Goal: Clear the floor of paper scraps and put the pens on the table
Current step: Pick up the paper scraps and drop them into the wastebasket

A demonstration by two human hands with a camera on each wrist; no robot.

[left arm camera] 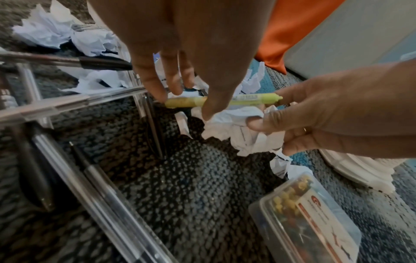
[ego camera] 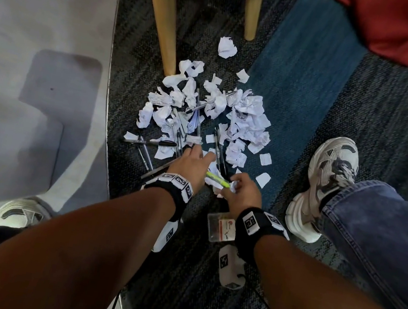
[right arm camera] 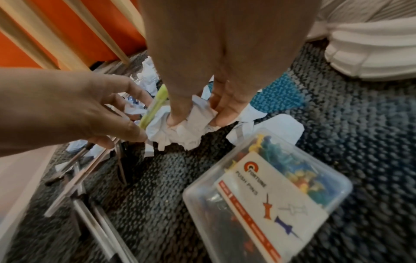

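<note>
You are clamping your right hand (right arm camera: 198,99) on a crumpled paper scrap (right arm camera: 180,131) and a yellow highlighter (left arm camera: 223,102); your left hand (left arm camera: 180,58) is reaching with fingers apart. Pens (ego camera: 161,143) and scraps are lying at twelve o'clock. Next, I judge, separate pen from paper.

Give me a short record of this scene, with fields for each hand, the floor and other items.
left hand: fingers reach down at the yellow highlighter
right hand: grips a crumpled paper scrap
floor: carpet with many paper scraps and pens
other: box of push pins, closed, beside the right hand
</note>
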